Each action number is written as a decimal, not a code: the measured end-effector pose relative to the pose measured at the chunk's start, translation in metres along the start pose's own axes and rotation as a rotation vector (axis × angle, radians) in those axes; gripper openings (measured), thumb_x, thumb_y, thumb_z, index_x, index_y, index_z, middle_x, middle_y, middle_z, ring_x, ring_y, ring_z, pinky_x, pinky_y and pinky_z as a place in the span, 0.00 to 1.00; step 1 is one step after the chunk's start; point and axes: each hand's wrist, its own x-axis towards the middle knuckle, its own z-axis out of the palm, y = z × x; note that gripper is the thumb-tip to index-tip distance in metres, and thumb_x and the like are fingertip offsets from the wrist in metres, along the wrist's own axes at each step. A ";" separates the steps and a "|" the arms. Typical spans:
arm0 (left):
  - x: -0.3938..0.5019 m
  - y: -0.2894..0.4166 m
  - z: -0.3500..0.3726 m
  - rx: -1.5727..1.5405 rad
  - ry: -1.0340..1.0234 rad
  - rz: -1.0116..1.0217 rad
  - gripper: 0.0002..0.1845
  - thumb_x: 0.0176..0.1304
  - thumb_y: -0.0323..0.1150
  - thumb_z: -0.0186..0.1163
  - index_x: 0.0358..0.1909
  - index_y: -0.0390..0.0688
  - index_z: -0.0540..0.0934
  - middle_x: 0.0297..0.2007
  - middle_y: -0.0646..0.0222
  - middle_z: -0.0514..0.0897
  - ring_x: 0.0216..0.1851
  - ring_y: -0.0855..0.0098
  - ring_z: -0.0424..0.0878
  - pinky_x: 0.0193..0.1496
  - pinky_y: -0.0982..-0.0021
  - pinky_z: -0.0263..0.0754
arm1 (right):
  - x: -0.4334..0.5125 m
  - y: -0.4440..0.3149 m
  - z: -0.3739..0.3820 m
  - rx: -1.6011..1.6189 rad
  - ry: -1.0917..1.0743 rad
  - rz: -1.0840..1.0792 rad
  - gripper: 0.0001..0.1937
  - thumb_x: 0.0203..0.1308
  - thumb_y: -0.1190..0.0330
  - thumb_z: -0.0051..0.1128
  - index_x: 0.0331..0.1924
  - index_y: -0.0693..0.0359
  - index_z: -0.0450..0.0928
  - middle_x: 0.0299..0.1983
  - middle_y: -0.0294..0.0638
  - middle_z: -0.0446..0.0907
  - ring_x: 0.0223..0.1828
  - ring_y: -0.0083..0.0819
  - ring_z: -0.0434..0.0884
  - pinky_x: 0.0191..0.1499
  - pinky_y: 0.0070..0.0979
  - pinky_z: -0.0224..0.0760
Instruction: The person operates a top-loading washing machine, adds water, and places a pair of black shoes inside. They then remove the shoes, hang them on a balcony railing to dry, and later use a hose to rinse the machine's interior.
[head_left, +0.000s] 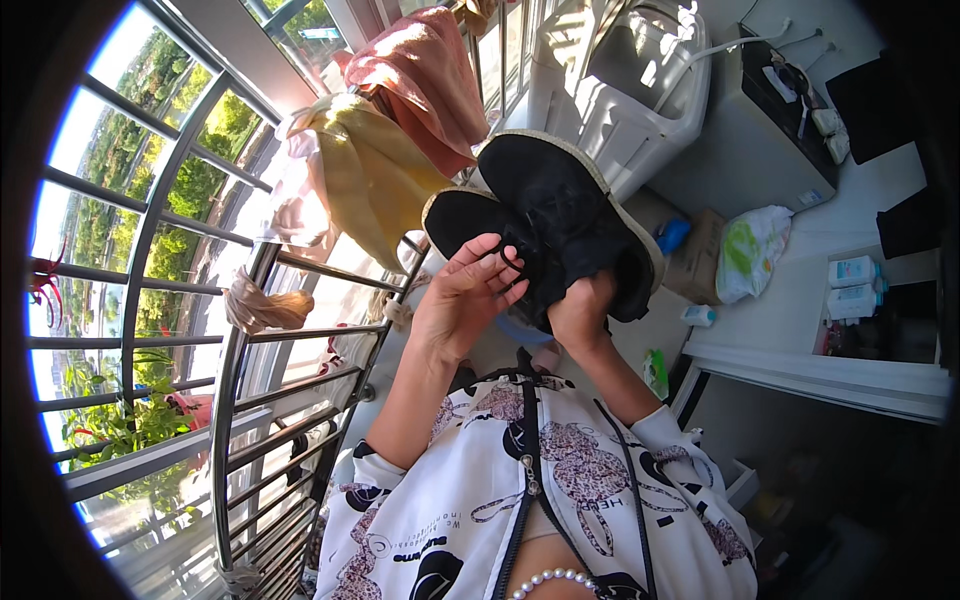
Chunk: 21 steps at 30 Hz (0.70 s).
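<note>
A pair of black lace-up shoes with pale sole edges is held up before me. The larger-looking right shoe (555, 187) overlaps the left shoe (461, 217). My right hand (585, 307) grips dark material at the shoes' openings; its fingertips are hidden. With thumb and fingers drawn together, my left hand (469, 296) holds a thin black shoelace (512, 259) that loops by the fingertips. Where the lace runs against the black uppers is hard to make out.
A metal drying rack (322, 336) stands at left, bearing a yellow cloth (367, 165) and a pink towel (427, 82). Window bars (135, 277) lie beyond. A white plastic chair (615, 112), grey cabinet-like unit (739, 142), cardboard box (694, 255) and plastic bag (754, 251) are at right.
</note>
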 end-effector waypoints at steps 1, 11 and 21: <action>0.005 0.001 0.003 -0.003 -0.007 -0.007 0.15 0.63 0.28 0.61 0.52 0.47 0.76 0.43 0.68 0.83 0.45 0.70 0.80 0.57 0.62 0.72 | -0.001 0.001 0.002 -0.014 -0.009 -0.002 0.19 0.48 0.75 0.65 0.47 0.69 0.79 0.44 0.52 0.80 0.46 0.53 0.78 0.52 0.40 0.70; 0.052 0.028 0.021 0.585 0.058 -0.133 0.07 0.66 0.38 0.62 0.41 0.49 0.78 0.26 0.79 0.77 0.30 0.83 0.77 0.36 0.79 0.73 | -0.010 0.005 0.003 -0.137 -0.025 -0.037 0.19 0.44 0.74 0.67 0.44 0.68 0.80 0.41 0.52 0.81 0.44 0.54 0.79 0.51 0.42 0.71; 0.030 0.032 0.025 0.343 -0.068 -0.145 0.09 0.68 0.39 0.59 0.36 0.45 0.78 0.28 0.74 0.77 0.36 0.73 0.78 0.47 0.61 0.76 | -0.025 0.022 0.004 -0.051 -0.038 0.135 0.20 0.46 0.75 0.63 0.47 0.72 0.78 0.47 0.58 0.78 0.50 0.58 0.76 0.56 0.42 0.69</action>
